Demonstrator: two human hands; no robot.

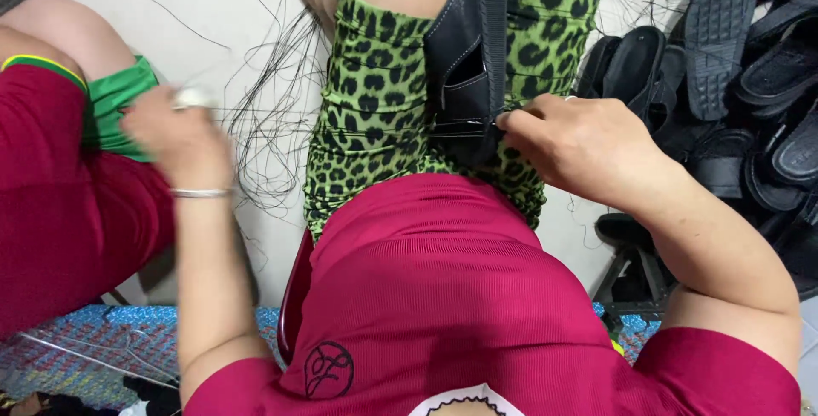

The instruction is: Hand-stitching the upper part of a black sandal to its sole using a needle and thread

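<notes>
From the head camera, the right hand [588, 148] pinches its grip shut on the edge of a black sandal upper [469, 67] lying across the lap in leopard-print shorts [375, 101]. The left hand [175, 139], blurred, is raised at the left, closed around a small pale object [194, 97]. Black sandals [733, 50] pile at right.

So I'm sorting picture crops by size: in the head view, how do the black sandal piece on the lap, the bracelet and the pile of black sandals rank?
Largest to smallest as they look:
1. pile of black sandals, though it lies farther from the camera and runs off the edge
2. black sandal piece, held by the right hand
3. bracelet on the left wrist
</notes>
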